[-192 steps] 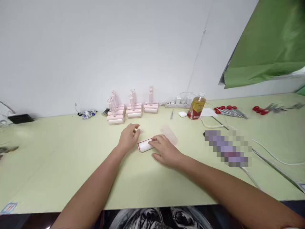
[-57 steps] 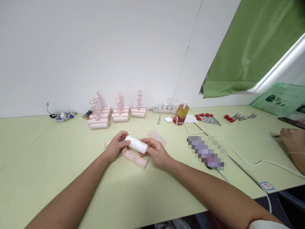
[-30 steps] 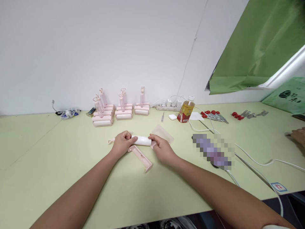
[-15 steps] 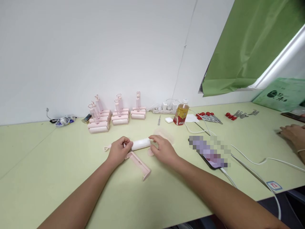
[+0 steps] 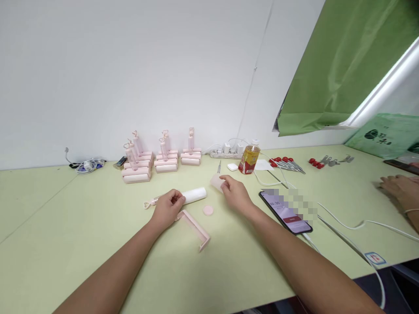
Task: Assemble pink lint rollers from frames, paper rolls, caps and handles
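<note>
My left hand is closed round the near end of a white roll that lies on the green table, with a pink handle sticking out to the left. My right hand is farther back and pinches the edge of a translucent pink cover. A pink U-shaped frame lies just in front of my left hand. A small round pink cap rests between the hands.
Several finished pink rollers stand in stacks by the wall. A phone with a white cable lies right of my right hand. A bottle, power strip and red-handled tools sit behind. Another person's hand rests at far right.
My right hand let go of the roll's right end and moved back right to the translucent cover. The round pink cap now lies bare on the table. My left hand stays on the roll.
</note>
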